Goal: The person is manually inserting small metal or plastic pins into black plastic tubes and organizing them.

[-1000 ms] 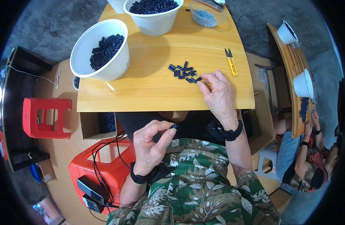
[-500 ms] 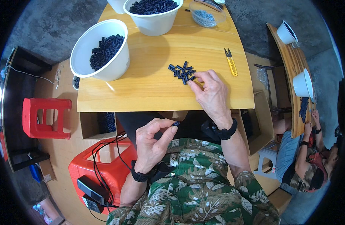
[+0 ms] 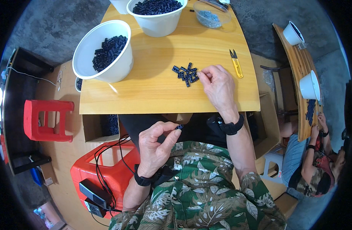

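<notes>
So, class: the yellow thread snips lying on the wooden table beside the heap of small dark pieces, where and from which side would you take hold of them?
Grip the yellow thread snips by the yellow handle, the nearer end. Come from above and the right, since they lie flat, dark blades pointing away, and the right hand with the heap of small dark pieces fills their left.

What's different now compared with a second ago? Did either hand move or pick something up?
The right hand slid left across the wooden table, and its fingertips now touch the pile of small dark blue parts. The left hand stayed near the lap, pinching one small dark part as before. The white bowls, yellow snips and red stool have not moved.
</notes>
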Demonstrator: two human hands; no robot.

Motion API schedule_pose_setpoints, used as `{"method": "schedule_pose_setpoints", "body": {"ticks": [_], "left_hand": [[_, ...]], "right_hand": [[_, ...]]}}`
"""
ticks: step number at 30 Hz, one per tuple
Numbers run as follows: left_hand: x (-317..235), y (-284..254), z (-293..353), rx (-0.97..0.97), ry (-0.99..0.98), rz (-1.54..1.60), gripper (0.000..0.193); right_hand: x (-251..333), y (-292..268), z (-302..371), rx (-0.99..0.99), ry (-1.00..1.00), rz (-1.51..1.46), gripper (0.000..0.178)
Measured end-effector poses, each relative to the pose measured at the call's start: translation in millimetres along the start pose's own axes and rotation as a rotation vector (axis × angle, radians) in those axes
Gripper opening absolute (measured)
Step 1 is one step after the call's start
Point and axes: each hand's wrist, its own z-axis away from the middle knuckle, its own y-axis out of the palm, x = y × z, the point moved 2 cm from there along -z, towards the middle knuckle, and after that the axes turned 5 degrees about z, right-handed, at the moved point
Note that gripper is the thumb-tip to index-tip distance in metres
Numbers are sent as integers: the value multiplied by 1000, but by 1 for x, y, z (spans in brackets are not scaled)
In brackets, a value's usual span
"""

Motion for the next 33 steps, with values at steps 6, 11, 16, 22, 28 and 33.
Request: {"method": "schedule_pose_setpoints", "body": {"ticks": [6, 11, 16, 22, 28, 33], "left_hand": [[0, 0, -1, 7, 8, -7, 11], [0, 0, -1, 8, 2, -16, 11], [4, -1, -1, 1, -3, 22, 11], [2, -1, -2, 13, 3, -18, 12], [3, -1, 0, 4, -15, 18, 12], [5, -1, 0, 4, -36, 53, 11]], "right_hand": [[-6, 2, -1, -1, -13, 33, 11], [-11, -5, 1, 14, -30, 31, 9], [-23, -13, 6, 25, 22, -197, 5], [-27, -19, 5, 78, 2, -249, 11], [-23, -23, 2, 122, -140, -10, 7], [-21, -17, 1, 79, -164, 89, 4]]}}
